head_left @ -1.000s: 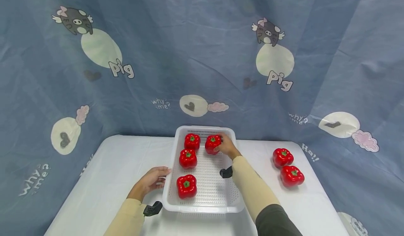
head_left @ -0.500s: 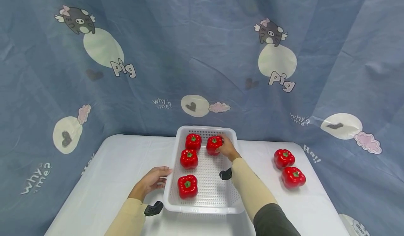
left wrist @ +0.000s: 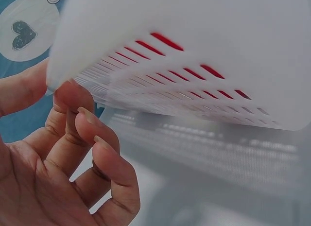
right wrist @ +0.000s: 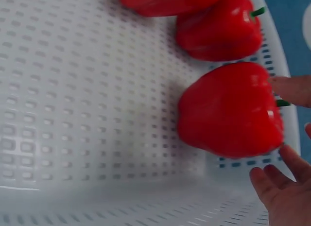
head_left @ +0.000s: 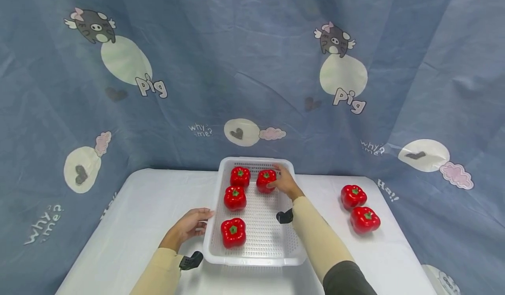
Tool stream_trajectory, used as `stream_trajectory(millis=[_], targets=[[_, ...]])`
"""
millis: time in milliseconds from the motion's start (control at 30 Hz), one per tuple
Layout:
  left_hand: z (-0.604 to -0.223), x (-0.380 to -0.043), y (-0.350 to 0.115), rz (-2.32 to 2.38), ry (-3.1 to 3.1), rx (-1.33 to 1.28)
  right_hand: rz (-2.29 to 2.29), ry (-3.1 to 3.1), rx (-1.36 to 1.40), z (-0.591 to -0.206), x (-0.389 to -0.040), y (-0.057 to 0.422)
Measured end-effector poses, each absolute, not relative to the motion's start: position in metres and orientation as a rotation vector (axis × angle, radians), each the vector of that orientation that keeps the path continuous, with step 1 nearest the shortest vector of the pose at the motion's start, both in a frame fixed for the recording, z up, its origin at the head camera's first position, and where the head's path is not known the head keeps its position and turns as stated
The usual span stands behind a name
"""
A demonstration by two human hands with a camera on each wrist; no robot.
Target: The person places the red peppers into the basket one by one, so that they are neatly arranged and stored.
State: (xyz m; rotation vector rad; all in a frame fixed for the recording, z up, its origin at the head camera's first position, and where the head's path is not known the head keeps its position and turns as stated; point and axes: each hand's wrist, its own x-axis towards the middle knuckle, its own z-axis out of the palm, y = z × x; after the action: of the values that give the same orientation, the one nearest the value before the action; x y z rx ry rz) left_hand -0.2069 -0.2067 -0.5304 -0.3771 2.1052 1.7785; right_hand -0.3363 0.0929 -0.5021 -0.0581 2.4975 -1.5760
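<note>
My left hand pinches the left rim of a white perforated plastic basket between thumb and fingers; the left wrist view has this up close. At the basket's back right corner, my right hand is beside a red bell pepper. In the right wrist view its fingers are spread around the stem end of that pepper, the thumb very near or touching it. Several red peppers are in the basket: one at the back left, a pepper just in front of it, and a pepper near the front left.
Two more red bell peppers lie close together on the white table, right of the basket. A blue printed curtain hangs behind the table. Black wrist cameras stick out from both sleeves.
The fingers of my right hand have loosened from the back right pepper and spread, with the hand shifted slightly right. That pepper, the left hand and the basket stay in place.
</note>
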Motion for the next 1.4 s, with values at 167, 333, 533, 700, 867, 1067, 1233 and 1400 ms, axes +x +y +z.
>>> stream_trajectory(millis=[167,333,533,700,867,1067,1233,1400], targets=[[-0.529,-0.207,-0.207,1.769,2.1,-0.386,-1.6,2.463,-0.095,-0.491,-0.33,0.1],[-0.53,-0.208,-0.206,1.763,2.105,-0.396,-1.616,2.417,-0.188,-0.479,-0.32,0.115],[-0.529,-0.208,-0.207,1.76,2.099,-0.371,-1.601,2.367,-0.362,-0.471,-0.31,0.137],[-0.528,-0.208,-0.207,1.754,2.088,-0.359,-1.565,2.328,-0.501,-0.466,-0.302,0.161],[-0.527,-0.209,-0.207,1.756,2.073,-0.351,-1.531,2.358,-0.556,-0.462,-0.291,0.186],[-0.527,-0.209,-0.207,1.752,2.079,-0.364,-1.508,2.379,-0.525,-0.459,-0.279,0.218],[-0.528,-0.208,-0.207,1.751,2.087,-0.361,-1.513,2.412,-0.476,-0.459,-0.269,0.245],[-0.527,-0.209,-0.207,1.748,2.087,-0.365,-1.488,2.496,-0.419,-0.46,-0.259,0.269]])
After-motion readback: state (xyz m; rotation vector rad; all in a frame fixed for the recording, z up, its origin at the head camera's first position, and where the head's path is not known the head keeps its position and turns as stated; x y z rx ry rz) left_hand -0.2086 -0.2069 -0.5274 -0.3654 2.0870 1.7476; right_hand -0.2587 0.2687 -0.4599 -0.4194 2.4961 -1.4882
